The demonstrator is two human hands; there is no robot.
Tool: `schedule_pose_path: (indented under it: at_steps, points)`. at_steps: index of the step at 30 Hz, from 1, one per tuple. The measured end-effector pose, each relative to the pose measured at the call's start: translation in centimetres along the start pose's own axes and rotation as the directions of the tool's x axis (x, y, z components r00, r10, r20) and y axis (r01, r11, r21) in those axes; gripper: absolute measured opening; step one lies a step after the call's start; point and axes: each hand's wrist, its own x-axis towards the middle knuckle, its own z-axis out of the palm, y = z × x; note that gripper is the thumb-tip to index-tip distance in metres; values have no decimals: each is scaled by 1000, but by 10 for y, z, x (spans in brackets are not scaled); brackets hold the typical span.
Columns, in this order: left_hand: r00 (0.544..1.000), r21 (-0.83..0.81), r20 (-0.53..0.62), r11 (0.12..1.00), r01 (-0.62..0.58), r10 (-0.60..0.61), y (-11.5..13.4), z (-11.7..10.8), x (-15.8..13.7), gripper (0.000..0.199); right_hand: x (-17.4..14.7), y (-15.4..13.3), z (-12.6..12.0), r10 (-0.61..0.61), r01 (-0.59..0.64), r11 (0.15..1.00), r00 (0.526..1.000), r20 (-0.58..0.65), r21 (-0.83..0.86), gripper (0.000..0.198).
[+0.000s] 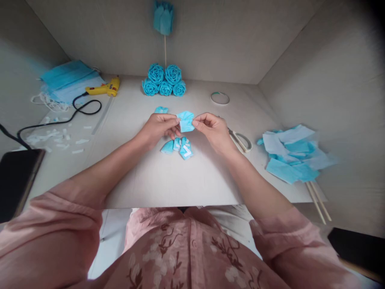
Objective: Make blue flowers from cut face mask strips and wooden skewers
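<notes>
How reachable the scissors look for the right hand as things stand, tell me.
Likely yes: the scissors lie close beside the right hand, with nothing seen in between. It is pinching the blue piece, though, so would probably need to let go first; the left hand holds that too.

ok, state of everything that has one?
Light-blue fabric piece: creased, pinched between left hand and right hand.
Yellow plastic glue gun: lying down, black cord attached.
Grey-handled scissors: partly hidden; open or shut unclear.
Five blue fabric rosettes: stacked, two over three.
Blue tulip-shaped flower: upright on thin wooden stick.
Blue-and-white masks: overlapping pile.
Blue-and-white fabric scraps: loosely heaped.
Pale round ring: lying flat.
</notes>
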Motion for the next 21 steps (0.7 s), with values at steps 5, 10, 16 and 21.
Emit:
schedule_pose_path:
  at_steps: [5,10,16,21]
  points:
    - [1000,-11,28,1000,4,-3,1,1,-1,27,0,0,0,-5,5,1000,1000,-7,-10,19]
    - [999,-35,35,999,23,-21,1,2,0,22,0,0,0,-8,8,1000,1000,-15,-4,18]
    - [1000,-24,30,1000,1,0,-3,1,2,31,-1,0,0,-5,5,1000,1000,-20,-15,17]
    - [1000,18,20,1000,-19,19,-6,0,1,23,-2,0,0,-37,37,998,999,-1,-60,27]
